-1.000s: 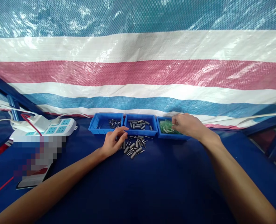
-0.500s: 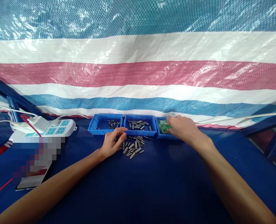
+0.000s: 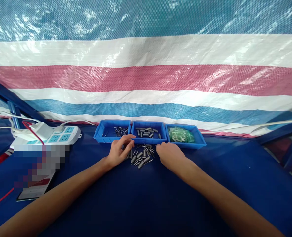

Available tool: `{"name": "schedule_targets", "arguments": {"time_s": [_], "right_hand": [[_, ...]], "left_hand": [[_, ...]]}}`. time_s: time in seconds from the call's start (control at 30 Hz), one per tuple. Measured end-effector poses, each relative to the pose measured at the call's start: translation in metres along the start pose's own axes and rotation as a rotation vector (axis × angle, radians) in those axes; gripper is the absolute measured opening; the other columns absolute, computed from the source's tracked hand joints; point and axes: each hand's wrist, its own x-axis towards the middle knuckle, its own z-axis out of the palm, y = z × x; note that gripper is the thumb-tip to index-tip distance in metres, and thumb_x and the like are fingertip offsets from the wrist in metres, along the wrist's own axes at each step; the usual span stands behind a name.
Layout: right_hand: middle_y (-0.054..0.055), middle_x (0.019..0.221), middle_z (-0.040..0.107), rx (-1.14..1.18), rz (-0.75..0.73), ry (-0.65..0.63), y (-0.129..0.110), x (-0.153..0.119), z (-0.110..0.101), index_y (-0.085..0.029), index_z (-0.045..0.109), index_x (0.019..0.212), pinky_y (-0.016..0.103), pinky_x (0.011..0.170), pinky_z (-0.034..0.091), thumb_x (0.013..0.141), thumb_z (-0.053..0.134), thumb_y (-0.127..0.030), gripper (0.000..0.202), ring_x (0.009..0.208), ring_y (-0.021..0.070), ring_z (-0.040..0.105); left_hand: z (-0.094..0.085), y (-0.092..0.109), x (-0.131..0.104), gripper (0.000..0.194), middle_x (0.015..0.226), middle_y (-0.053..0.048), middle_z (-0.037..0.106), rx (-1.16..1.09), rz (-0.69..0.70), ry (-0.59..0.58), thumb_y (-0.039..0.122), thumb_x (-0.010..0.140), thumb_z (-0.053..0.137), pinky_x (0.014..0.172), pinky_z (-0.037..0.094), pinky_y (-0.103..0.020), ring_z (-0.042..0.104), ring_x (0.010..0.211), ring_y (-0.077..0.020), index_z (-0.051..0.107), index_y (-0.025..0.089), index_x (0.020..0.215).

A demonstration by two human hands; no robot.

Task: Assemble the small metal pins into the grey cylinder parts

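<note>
A loose pile of grey cylinders and thin metal pins (image 3: 142, 157) lies on the dark blue tabletop between my two hands. At the pile's left edge rests my left hand (image 3: 120, 152), thumb and index finger apart, with nothing visible between them. My right hand (image 3: 172, 155) is closed at the pile's right side, knuckles up; its fingertips are hidden, and so is anything in them. Behind are three blue bins: the left bin (image 3: 103, 140) has dark pins, the middle bin (image 3: 148, 141) grey cylinders, and the right bin (image 3: 200, 142) a green clear bag (image 3: 182, 135) of small parts.
A white power strip (image 3: 73, 135) with plugs and cables stands at the left. Near it lies a phone-like device (image 3: 34, 191), partly pixelated. A striped plastic sheet (image 3: 146, 77) hangs behind the bins, and a blue metal frame (image 3: 291, 149) stands at the right.
My right hand has left the right bin and come left and down to the pile's right side, uncovering the green bag. My left hand has stayed in place.
</note>
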Motion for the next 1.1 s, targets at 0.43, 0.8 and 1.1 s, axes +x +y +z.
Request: {"name": "schedule_targets", "arguments": {"time_s": [0.43, 0.8, 1.1], "right_hand": [[0.017, 0.085, 0.067, -0.008, 0.028, 0.049, -0.003, 0.007, 0.008, -0.008, 0.060, 0.095, 0.028, 0.068, 0.048, 0.081, 0.048, -0.003, 0.020, 0.082, 0.0242, 0.068], [0.001, 0.064, 0.062, 0.518, -0.074, 0.765, -0.017, 0.019, 0.029, -0.016, 0.055, 0.084, 0.022, 0.054, 0.039, 0.087, 0.046, -0.016, 0.010, 0.052, 0.0128, 0.057], [0.003, 0.076, 0.064, 0.761, -0.271, 0.901, -0.017, 0.024, 0.041, -0.017, 0.059, 0.089, 0.023, 0.061, 0.044, 0.092, 0.046, -0.018, 0.014, 0.063, 0.0126, 0.058]], "left_hand": [[0.000, 0.000, 0.000, 0.020, 0.068, 0.001, 0.062, -0.005, -0.001, -0.004, 0.020, 0.091, 0.048, 0.059, 0.048, -0.018, 0.061, 0.059, -0.0088, 0.053, 0.016, 0.110], [-0.001, 0.002, 0.003, 0.021, 0.091, -0.004, 0.066, 0.100, 0.015, -0.036, 0.024, 0.091, 0.052, 0.062, 0.049, -0.020, 0.059, 0.062, -0.0084, 0.059, 0.018, 0.110], [0.002, -0.001, 0.006, 0.010, 0.087, -0.005, 0.067, 0.024, 0.189, -0.048, 0.017, 0.087, 0.057, 0.074, 0.051, -0.023, 0.063, 0.080, -0.0127, 0.063, 0.015, 0.095]]}}
